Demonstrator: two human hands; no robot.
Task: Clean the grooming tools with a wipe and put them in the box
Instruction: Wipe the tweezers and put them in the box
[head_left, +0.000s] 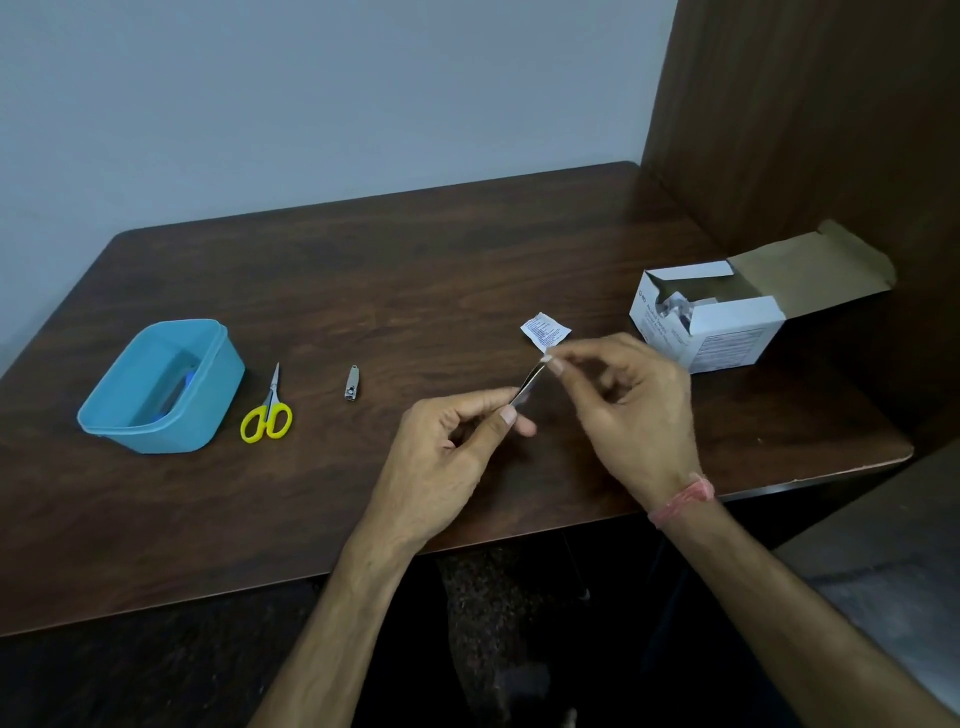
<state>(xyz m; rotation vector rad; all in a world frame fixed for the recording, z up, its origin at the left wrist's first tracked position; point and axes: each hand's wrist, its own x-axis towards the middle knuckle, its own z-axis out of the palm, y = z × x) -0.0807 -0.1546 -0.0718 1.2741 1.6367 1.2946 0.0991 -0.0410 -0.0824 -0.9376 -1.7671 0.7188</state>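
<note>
We hold a slim metal tool (527, 387), likely tweezers, pinched in our left hand (457, 447) so its tip points up toward 1 o'clock, where our right hand (623, 410) pinches a small wipe (546, 357) around it, apparently to rub it clean. The blue box (161, 387) sits at 9 o'clock, scissors (267, 410) just beside it, nail clipper (352, 383) farther right. The surface (415, 270) between is free for carrying across.
</note>
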